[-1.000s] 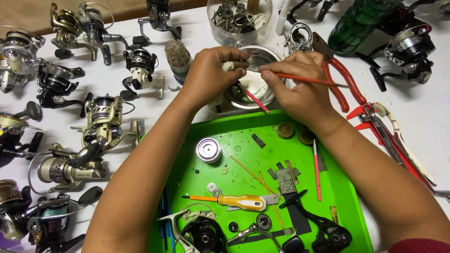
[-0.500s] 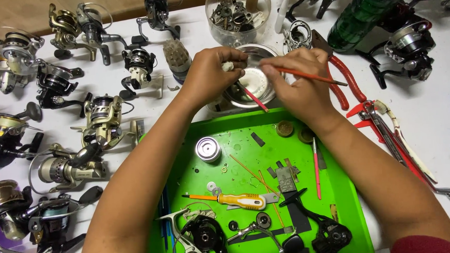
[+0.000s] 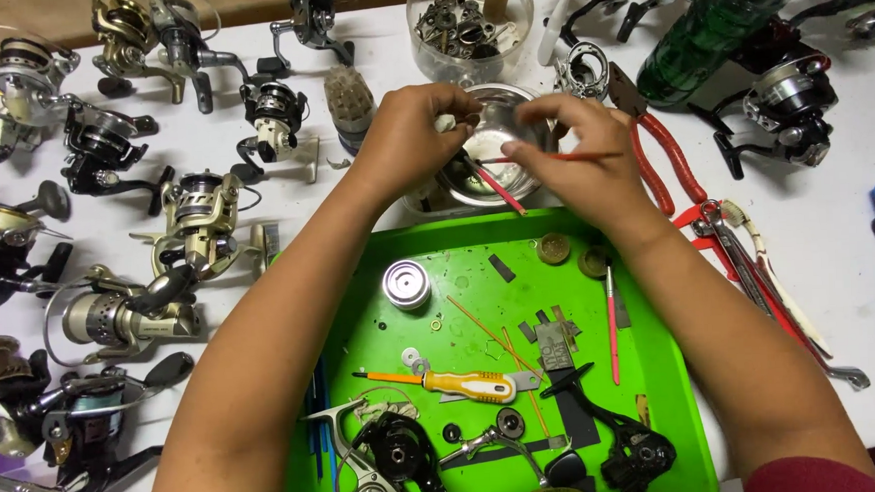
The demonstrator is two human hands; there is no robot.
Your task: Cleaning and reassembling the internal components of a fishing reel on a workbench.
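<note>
Small white reel part [image 3: 450, 125], possibly a bushing though partly hidden, sits pinched in the left hand [image 3: 416, 135] above the metal bowl [image 3: 493, 162] on the tabletop. The right hand [image 3: 575, 149], its grip closed on a thin red brush [image 3: 551, 158], has swung the brush from slanting to nearly level, so the cleaning strokes seem to continue above the green tray [image 3: 468, 274].

On the bench [image 3: 826, 262], the bowl [image 3: 493, 166] lies behind the tray [image 3: 676, 403]; reels [image 3: 120, 315] left, pliers [image 3: 662, 156] right.
</note>
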